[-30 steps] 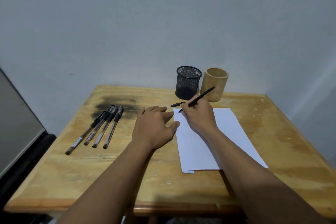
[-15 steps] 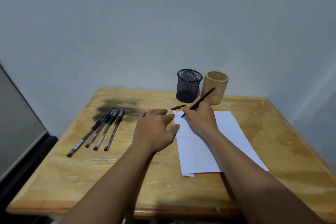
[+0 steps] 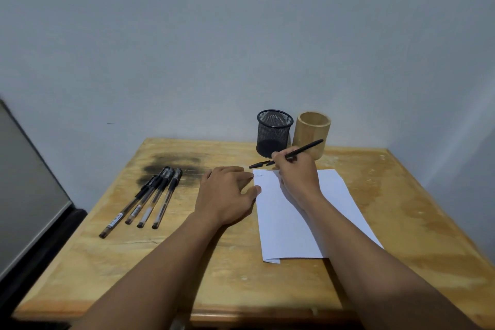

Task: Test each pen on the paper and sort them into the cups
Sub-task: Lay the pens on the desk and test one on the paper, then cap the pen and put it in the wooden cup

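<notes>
Right hand (image 3: pixel 297 174) pinches the pen (image 3: pixel 305 148) by the far corner of the paper (image 3: pixel 308 222). Left hand (image 3: pixel 227 193) lies flat, steadying its edge (faint scribble shows). Press lightly and stroke longer to judge the ink.

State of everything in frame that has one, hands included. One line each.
paper: flat, faint scribble at far left corner, near corner folded
black pen: uncapped, held by right hand, tip at paper's far edge, contact unclear
pen cap: off, lying just beyond the paper
four pens: capped, lying side by side
mesh cup: upright, empty
bamboo cup: upright, no pen showing
left hand: flat, fingertips at paper's left edge
</notes>
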`<state>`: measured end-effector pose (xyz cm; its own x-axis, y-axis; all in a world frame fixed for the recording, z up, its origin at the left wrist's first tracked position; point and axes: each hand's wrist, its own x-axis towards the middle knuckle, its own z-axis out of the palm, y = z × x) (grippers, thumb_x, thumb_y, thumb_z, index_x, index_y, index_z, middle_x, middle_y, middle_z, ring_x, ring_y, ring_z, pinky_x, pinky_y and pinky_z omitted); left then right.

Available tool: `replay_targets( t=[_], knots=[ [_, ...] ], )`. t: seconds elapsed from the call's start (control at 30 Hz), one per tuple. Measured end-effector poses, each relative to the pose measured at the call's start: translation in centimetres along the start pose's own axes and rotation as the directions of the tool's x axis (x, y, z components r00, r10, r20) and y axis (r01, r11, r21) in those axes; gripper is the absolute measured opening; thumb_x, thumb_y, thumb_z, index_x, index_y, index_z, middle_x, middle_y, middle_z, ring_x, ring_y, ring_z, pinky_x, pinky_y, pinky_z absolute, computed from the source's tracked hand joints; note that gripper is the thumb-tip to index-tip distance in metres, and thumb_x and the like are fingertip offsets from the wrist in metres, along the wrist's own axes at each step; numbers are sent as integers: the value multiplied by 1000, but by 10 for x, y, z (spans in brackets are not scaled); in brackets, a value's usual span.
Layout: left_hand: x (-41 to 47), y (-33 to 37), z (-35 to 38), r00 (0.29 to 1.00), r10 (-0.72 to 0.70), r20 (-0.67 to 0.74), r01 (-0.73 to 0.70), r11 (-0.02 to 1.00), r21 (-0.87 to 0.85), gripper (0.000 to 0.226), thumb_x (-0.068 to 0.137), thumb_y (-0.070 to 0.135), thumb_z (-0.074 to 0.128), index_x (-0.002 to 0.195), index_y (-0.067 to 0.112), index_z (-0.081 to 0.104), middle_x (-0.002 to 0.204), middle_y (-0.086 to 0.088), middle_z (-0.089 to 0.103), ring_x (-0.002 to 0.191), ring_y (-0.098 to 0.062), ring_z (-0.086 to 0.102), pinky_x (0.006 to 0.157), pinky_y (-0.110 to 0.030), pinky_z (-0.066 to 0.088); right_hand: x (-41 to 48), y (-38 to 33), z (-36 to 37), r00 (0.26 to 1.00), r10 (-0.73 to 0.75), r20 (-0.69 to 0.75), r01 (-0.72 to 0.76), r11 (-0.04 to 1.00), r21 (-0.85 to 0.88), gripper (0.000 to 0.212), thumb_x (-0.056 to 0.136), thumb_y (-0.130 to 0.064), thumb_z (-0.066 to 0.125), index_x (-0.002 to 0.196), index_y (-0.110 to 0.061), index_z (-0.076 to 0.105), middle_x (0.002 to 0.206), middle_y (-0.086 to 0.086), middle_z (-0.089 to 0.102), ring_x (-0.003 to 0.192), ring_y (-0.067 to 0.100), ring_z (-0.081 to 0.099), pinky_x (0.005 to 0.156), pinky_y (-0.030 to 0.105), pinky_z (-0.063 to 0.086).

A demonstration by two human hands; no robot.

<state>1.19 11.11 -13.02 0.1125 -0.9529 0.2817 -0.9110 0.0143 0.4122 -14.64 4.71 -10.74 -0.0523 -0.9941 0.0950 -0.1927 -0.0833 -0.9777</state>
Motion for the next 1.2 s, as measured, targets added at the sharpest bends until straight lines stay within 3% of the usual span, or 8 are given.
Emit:
replay_targets(
  t=[0.13, 0.43, 0.57, 0.7, 0.8, 0.93, 1.1, 1.2],
  knots=[
    [18, 10, -4, 988, -111, -110, 97, 987, -126, 37, 83, 43, 44, 97, 30, 76, 102, 5, 76, 102, -27, 62, 85, -43, 51, 5, -2, -2, 994, 106, -8, -104, 987, 122, 15, 91, -16, 60, 86, -3, 66, 68, 8, 63, 60, 22, 55, 48, 29, 44],
    [59, 10, -1, 992, -127, 17, 126, 992, 29, 19, 93, 28, 61, 102, 33, 77, 103, 1, 75, 109, -29, 58, 87, -40, 44, 14, -10, -13, 994, 103, -24, -95, 969, 227, 13, 94, -12, 63, 93, 0, 66, 68, 7, 62, 53, 17, 48, 47, 28, 40],
    [60, 8, -6, 990, -139, -18, 137, 987, -87, 15, 91, 25, 63, 97, 28, 76, 96, 0, 76, 99, -26, 64, 84, -38, 49, 15, -14, -16, 994, 108, -23, -96, 949, 299, 11, 95, -8, 62, 86, -3, 66, 65, 8, 62, 48, 13, 48, 42, 22, 42],
    [55, 15, -19, 990, -124, -60, 103, 957, -271, 13, 89, 21, 63, 90, 26, 75, 84, 6, 73, 83, -16, 66, 77, -35, 55, 15, -18, -17, 991, 130, -14, -117, 928, 353, 12, 93, -11, 66, 82, -7, 67, 65, 6, 63, 49, 12, 50, 45, 23, 43],
    [56, 22, -32, 993, -68, -95, 32, 941, -337, 12, 88, 14, 68, 89, 23, 76, 82, 5, 74, 84, -13, 67, 79, -30, 52, 11, -25, -19, 992, 130, -1, -119, 912, 393, 10, 92, -10, 67, 83, -6, 68, 64, 5, 62, 50, 11, 51, 45, 22, 44],
    [55, 35, -47, 993, -8, -118, -37, 928, -371, 10, 87, 12, 71, 91, 20, 77, 84, 7, 75, 81, -7, 67, 69, -6, 41, 5, -36, -25, 994, 110, -1, -98, 892, 442, 8, 91, -9, 67, 85, -5, 69, 64, 4, 62, 50, 11, 50, 46, 23, 42],
    [51, 50, -61, 987, 37, -154, -95, 916, -389, 11, 88, 12, 70, 92, 19, 77, 85, 7, 75, 81, -7, 68, 75, -16, 47, 0, -50, -39, 996, 89, 3, -80, 884, 461, 7, 90, -9, 66, 86, -4, 68, 67, 8, 61, 52, 14, 48, 44, 23, 40],
    [49, 58, -67, 988, 37, -150, -97, 903, -418, 10, 87, 12, 72, 92, 20, 77, 87, 6, 76, 80, -6, 68, 69, -3, 41, -4, -57, -48, 996, 85, 28, -88, 865, 494, 4, 91, -9, 65, 87, -6, 65, 67, 7, 59, 52, 13, 45, 45, 23, 38]
  ],
)
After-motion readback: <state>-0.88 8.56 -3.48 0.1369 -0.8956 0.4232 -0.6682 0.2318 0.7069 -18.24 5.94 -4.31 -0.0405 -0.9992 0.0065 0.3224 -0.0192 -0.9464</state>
